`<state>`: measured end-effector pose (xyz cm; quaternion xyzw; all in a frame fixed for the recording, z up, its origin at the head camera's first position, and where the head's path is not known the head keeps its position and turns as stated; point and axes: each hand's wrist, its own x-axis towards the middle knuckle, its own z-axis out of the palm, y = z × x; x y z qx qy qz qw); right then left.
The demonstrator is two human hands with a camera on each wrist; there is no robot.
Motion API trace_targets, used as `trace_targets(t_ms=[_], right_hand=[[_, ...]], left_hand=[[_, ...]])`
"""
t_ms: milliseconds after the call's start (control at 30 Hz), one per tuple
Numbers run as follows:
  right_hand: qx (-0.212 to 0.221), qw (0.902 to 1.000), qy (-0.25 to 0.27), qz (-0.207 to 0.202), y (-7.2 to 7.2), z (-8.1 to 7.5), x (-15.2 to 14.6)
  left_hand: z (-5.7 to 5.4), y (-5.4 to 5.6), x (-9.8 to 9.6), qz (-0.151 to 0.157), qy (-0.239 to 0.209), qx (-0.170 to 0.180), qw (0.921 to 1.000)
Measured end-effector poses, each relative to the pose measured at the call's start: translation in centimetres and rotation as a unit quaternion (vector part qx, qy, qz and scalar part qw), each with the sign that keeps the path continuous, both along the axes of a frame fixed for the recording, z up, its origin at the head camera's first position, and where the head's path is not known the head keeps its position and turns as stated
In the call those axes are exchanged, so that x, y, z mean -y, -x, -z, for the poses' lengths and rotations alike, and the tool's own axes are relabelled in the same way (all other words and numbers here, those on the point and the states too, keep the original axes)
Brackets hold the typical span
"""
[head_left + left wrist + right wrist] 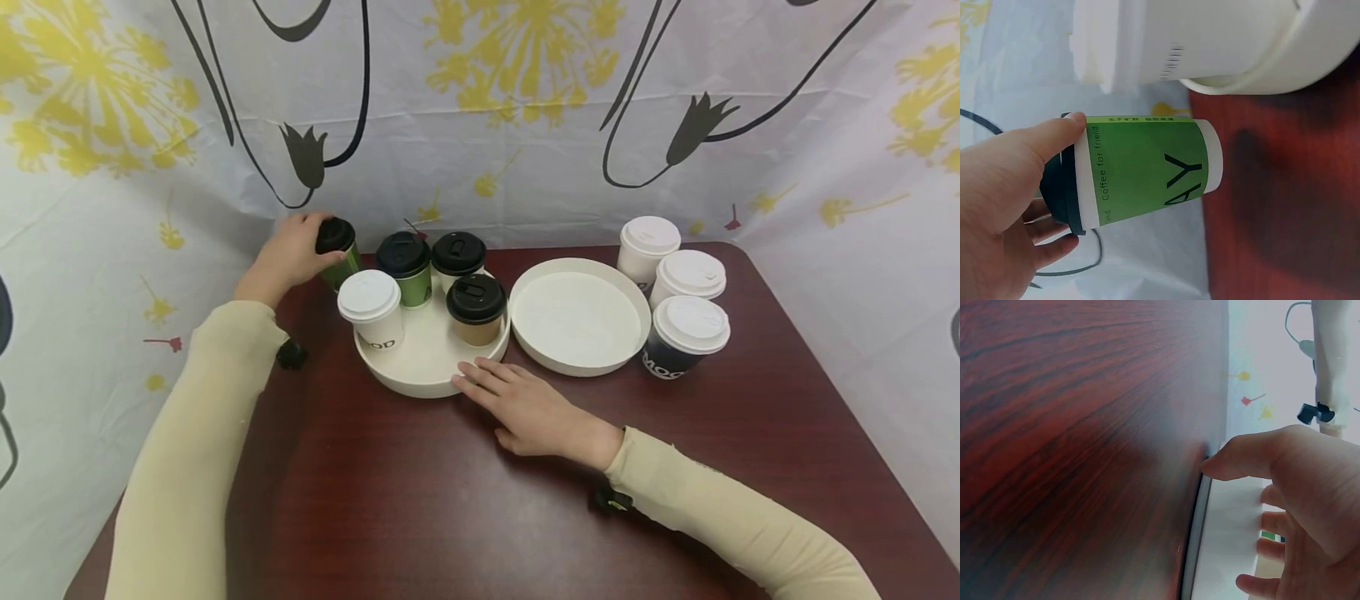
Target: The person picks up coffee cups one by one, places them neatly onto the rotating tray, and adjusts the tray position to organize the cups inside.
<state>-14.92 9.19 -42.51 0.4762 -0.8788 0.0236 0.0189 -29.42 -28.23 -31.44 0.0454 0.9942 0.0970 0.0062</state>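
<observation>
Green cup (1141, 169) gripped by left hand (291, 257), right hand (534, 410) outstretched, reddish table (397, 508), flowered cloth (540, 187)

In the head view the light was bright and even, and my sleeves (180, 433) threw only soft shadows on the table (420, 517). The left wrist view was dimmer: a broad, dark shadow lay there, the print on the green cup (1141, 169) was readable, but the white cup (1204, 37) looked somewhat blurred. In the right wrist view, the curtain (1266, 375) was nearly washed out to white
</observation>
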Motion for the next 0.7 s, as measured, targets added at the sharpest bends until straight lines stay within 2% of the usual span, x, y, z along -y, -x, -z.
trace_targets(t_ms=[233, 500, 700], right_hand=[[-0.002, 1.0000, -0.001, -0.001, 0.0, 0.0, 0.0], [-0.001, 1.0000, -0.001, -0.002, 0.0, -0.1, 0.1], [0.000, 1.0000, -0.002, -0.002, 0.0, 0.0, 0.1]], left_hand=[[-2.5, -0.6, -0.4, 0.008, -0.001, -0.026, 0.9996], [-4.7, -1.3, -1.1, 0.012, -0.012, -0.052, 0.9985], [-6.3, -2.3, -1.9, 0.028, -0.020, -0.074, 0.9966]])
